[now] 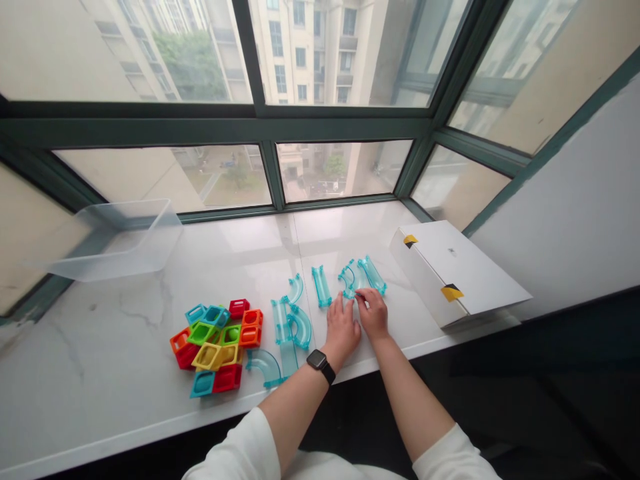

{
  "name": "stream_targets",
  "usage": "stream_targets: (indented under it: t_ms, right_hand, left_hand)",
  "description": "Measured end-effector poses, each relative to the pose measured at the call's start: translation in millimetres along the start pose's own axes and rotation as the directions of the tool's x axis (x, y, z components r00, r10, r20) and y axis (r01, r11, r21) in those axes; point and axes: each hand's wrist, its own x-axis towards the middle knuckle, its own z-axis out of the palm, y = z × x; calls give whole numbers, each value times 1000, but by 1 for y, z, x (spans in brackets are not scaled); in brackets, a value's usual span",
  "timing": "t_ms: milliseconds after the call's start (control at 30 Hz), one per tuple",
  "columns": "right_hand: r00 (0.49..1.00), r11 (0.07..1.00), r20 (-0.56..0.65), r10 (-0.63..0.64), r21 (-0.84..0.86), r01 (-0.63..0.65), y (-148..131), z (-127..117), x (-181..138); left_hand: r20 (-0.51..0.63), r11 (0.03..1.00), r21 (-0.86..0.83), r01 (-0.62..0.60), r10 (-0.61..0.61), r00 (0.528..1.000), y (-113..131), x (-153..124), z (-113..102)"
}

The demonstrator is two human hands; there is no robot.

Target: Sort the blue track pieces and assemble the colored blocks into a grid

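Observation:
My left hand, with a black watch on its wrist, lies on the counter with fingers stretched out. Its fingertips are near a clear teal curved track piece. Beside it my right hand is closed in a pinch at the near end of that curved piece; the fingers partly hide what they grip. A straight teal track piece lies just beyond my right hand, and another straight track piece lies to the left of my left hand.
More teal track pieces, straight and curved, lie further left. Beside them is a cluster of coloured plastic blocks. A clear plastic bin stands at the back left, a white box at the right. Windows border the counter.

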Motion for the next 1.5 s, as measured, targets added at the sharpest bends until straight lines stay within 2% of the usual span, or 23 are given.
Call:
stream_targets:
  t_ms: [167, 800, 1200, 1500]
  right_hand:
    - [1000, 1000, 8, -1, -2, 1, 9, 7, -1]
    - [990, 999, 137, 27, -40, -22, 15, 12, 0]
    - [988, 999, 151, 26, -49, -19, 13, 12, 0]
    - [989, 998, 147, 21, -54, -14, 16, 13, -2]
  left_hand:
    - [-10, 999, 34, -20, 20, 1000, -5, 0, 6]
    - [10, 996, 73, -42, 42, 999, 0, 0, 1]
    - [9, 996, 73, -52, 52, 999, 1, -1, 0]
    - [-7, 986, 148, -73, 74, 997, 0, -1, 3]
